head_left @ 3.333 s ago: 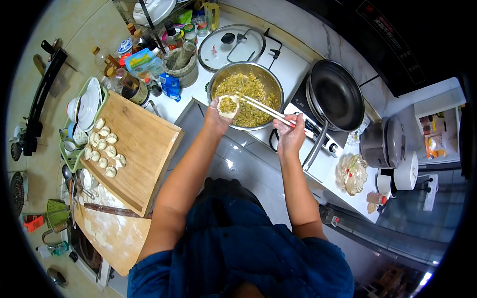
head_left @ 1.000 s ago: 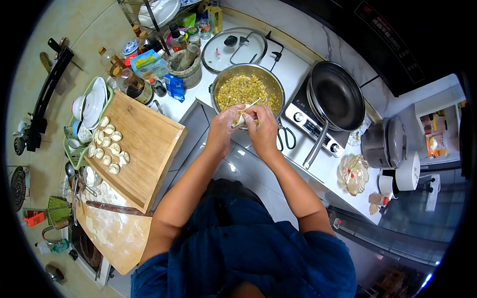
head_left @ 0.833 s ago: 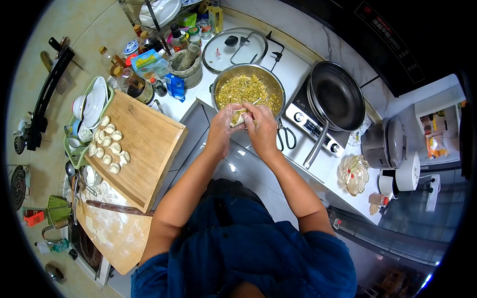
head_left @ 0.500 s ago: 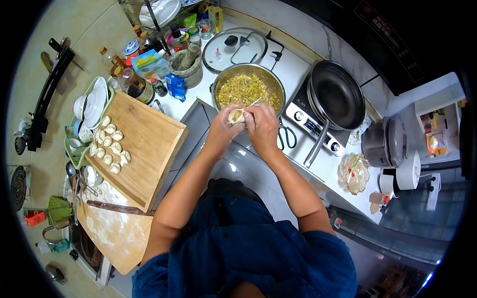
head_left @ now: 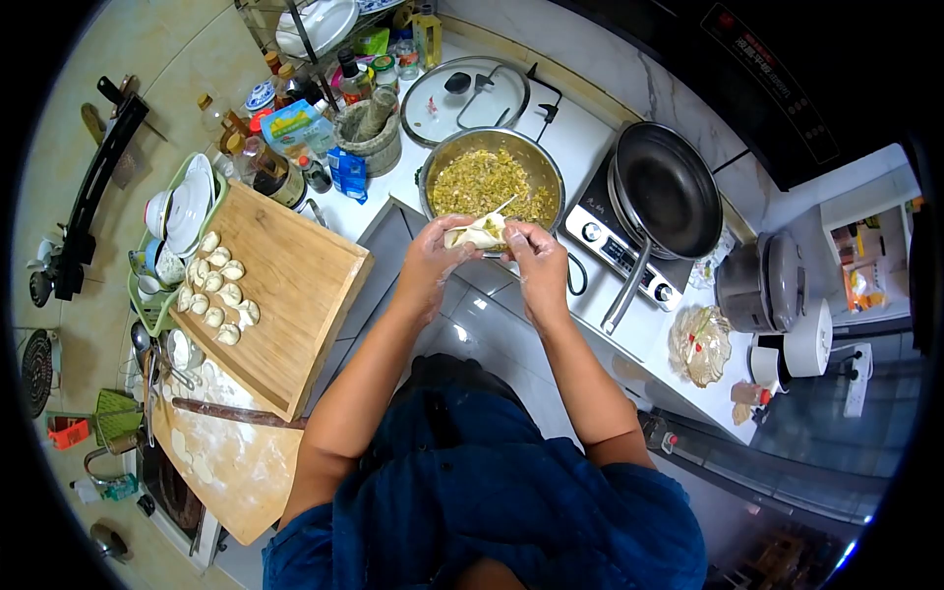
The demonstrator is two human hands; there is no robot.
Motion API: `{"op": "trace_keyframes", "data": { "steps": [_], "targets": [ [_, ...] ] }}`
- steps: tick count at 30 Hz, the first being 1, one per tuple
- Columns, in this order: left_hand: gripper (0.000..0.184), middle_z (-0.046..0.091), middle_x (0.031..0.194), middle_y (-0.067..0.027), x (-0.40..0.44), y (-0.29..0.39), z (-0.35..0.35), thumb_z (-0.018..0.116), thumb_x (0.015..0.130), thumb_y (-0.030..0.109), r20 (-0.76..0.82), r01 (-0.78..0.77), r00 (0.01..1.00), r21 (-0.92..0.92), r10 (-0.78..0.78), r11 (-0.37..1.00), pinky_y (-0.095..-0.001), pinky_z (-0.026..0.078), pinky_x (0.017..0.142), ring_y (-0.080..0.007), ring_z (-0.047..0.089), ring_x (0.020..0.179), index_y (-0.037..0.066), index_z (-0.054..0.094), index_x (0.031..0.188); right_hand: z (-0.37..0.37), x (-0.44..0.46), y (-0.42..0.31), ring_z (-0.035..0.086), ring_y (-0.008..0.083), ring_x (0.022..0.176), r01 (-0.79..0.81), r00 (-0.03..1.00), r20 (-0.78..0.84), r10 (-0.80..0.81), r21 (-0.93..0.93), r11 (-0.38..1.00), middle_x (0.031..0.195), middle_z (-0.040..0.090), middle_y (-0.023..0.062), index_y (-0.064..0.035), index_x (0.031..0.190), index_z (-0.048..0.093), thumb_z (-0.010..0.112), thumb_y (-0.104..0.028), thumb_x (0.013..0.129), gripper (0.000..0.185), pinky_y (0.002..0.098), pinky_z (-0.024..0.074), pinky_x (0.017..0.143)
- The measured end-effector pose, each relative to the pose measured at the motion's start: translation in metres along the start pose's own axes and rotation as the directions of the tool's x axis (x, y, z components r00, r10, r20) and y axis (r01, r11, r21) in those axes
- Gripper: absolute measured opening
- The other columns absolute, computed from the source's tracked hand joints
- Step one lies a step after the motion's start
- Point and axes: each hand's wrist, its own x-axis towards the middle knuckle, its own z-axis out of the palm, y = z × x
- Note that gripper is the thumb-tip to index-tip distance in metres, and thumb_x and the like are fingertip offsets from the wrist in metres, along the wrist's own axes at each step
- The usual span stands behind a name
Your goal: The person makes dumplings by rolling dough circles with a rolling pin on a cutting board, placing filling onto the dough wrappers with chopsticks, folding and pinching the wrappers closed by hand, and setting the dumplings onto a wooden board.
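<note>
A partly folded dumpling with greenish-yellow filling showing is held between my two hands, just over the near rim of the metal bowl. My left hand cradles its left end. The fingers of my right hand pinch the dough at its right end. Chopped filling lies in the bowl, and a thin light-coloured handle sticks up from it behind the dumpling. To the left, several finished dumplings rest on a wooden board with raised edges.
A floured board with a rolling pin lies lower left. Right of the bowl, a frying pan sits on an induction cooker, its handle pointing toward me. A glass lid, stone mortar and bottles stand behind.
My hands have spread slightly apart, the right one moving right. The dumpling wrapper has turned and now stretches lengthwise between them, more of it visible.
</note>
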Motion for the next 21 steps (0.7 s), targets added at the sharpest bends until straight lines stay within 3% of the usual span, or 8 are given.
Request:
{"op": "trace_keyframes", "data": {
  "steps": [4, 7, 16, 21],
  "targets": [
    [0.033, 0.06, 0.111, -0.0107, -0.001, -0.001, 0.001, 0.06, 0.086, 0.001, -0.008, 0.03, 1.0, -0.004, -0.03, 1.0, -0.0269, 0.053, 0.087, -0.0165, 0.062, 0.099, 0.0, 0.052, 0.118, 0.0, -0.001, -0.004, 0.055, 0.0091, 0.069, -0.004, 1.0, 0.003, 0.003, 0.031, 0.999, 0.084, 0.062, 0.005, 0.0054, 0.094, 0.065, 0.058, -0.014, 0.093, 0.02, 0.0237, 0.0456, 0.064],
    [0.033, 0.06, 0.111, -0.011, -0.002, 0.0, 0.003, 0.059, 0.087, 0.001, -0.007, 0.039, 0.999, -0.017, -0.039, 0.999, -0.0267, 0.053, 0.087, -0.0163, 0.062, 0.098, 0.0, 0.052, 0.118, 0.001, -0.005, -0.01, 0.055, 0.0096, 0.071, 0.078, 0.996, -0.037, -0.081, -0.072, 0.994, 0.085, 0.061, 0.0049, 0.0044, 0.094, 0.065, 0.059, -0.014, 0.093, 0.019, 0.0241, 0.0458, 0.065],
    [0.033, 0.059, 0.111, -0.0113, -0.004, 0.002, 0.006, 0.059, 0.087, 0.001, -0.045, 0.057, 0.997, -0.075, -0.061, 0.996, -0.0278, 0.053, 0.087, -0.017, 0.061, 0.098, 0.0, 0.05, 0.119, 0.004, -0.008, -0.002, 0.056, 0.0103, 0.082, 0.09, 0.996, 0.017, -0.09, -0.019, 0.996, 0.093, 0.056, 0.0045, 0.0034, 0.098, 0.065, 0.069, -0.01, 0.085, 0.019, 0.0234, 0.0461, 0.074],
    [0.032, 0.059, 0.11, -0.0129, -0.006, 0.0, 0.009, 0.059, 0.087, 0.0, -0.058, 0.057, 0.996, -0.109, -0.064, 0.992, -0.0292, 0.053, 0.086, -0.0183, 0.061, 0.099, -0.002, 0.051, 0.118, 0.008, -0.009, -0.002, 0.057, 0.0107, 0.078, 0.142, 0.989, -0.041, -0.143, -0.031, 0.989, 0.092, 0.058, 0.0054, 0.0032, 0.098, 0.066, 0.067, -0.009, 0.086, 0.017, 0.0232, 0.0463, 0.072]
  ]
}}
